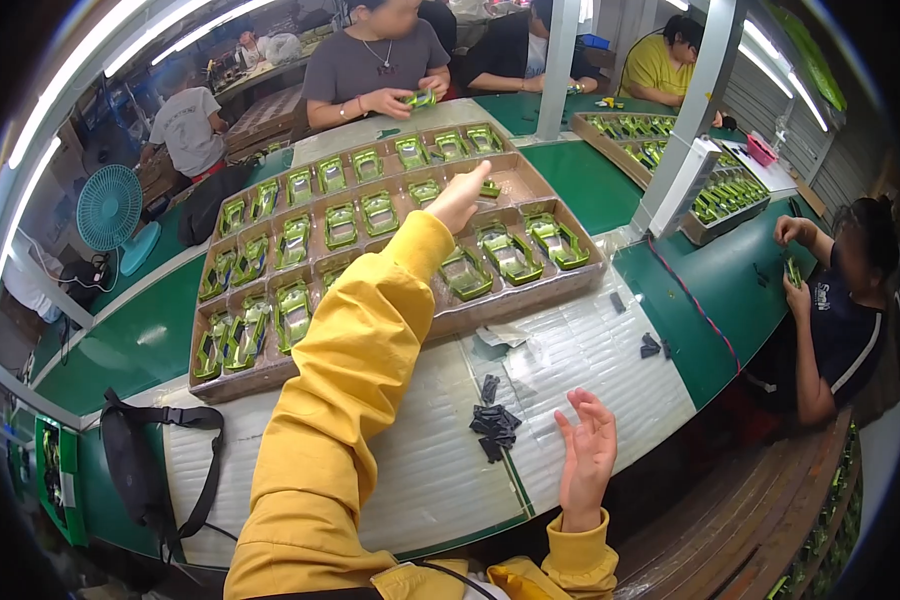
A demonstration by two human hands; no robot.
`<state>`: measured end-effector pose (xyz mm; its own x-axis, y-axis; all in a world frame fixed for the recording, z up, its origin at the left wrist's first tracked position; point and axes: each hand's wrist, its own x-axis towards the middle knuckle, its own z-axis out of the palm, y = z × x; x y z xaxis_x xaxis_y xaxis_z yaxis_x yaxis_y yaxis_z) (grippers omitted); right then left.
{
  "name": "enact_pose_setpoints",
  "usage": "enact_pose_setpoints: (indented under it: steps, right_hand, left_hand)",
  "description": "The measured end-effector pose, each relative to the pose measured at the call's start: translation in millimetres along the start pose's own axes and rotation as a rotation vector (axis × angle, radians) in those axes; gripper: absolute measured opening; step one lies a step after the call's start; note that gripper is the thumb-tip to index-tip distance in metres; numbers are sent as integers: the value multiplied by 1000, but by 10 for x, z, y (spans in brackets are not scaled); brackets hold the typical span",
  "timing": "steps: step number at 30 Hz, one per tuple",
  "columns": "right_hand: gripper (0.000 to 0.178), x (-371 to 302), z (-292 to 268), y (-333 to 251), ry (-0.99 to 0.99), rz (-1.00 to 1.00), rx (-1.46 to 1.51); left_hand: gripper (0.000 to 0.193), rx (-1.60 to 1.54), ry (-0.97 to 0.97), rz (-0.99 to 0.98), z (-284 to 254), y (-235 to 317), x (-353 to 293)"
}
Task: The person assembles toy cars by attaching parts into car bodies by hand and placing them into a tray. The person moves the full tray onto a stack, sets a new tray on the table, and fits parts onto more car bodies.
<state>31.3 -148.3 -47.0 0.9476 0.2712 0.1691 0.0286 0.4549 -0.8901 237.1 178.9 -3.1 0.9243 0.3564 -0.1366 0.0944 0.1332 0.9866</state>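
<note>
My left arm, in a yellow sleeve, stretches across a wide cardboard tray (pixel 440 322) with clear plastic liners. My left hand (pixel 458 197) is over its far right part, fingers closed at a small green plastic frame (pixel 490 188), mostly hidden by the hand. Rows of similar green frames (pixel 510 253) fill the other compartments around it. Palm up, my right hand (pixel 585 455) hovers above the near table edge, its loosely curled fingers apart and holding nothing. To its left, a pile of small black pieces (pixel 495 425) lies on the pale ribbed table cover (pixel 410 470).
A black waist bag (pixel 140 465) lies at the left table edge. More black pieces (pixel 652 346) are at the right. Across the table, a person (pixel 380 75) handles a green part; another person (pixel 820 300) works at the right. A metal post (pixel 685 130) rises beside more trays (pixel 725 195).
</note>
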Motion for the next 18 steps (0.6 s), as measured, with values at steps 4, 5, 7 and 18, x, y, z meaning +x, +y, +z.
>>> enact_pose_setpoints:
  steps: [4,5,7,18]
  right_hand:
    - [20,-2,-10,-31,26,-15,5]
    - [20,0,-2,-15,27,-14,0]
    - [18,0,56,9,2,-18,-10]
    - [15,-22,-16,46,-11,-20,-49]
  left_hand:
    - [75,1121,267,313,334,-94,-323]
    - [75,1366,292,453,332,-165,-332]
    - [74,1465,259,353,198,-212,-203]
    - [70,1319,-264,359,40,94,-920]
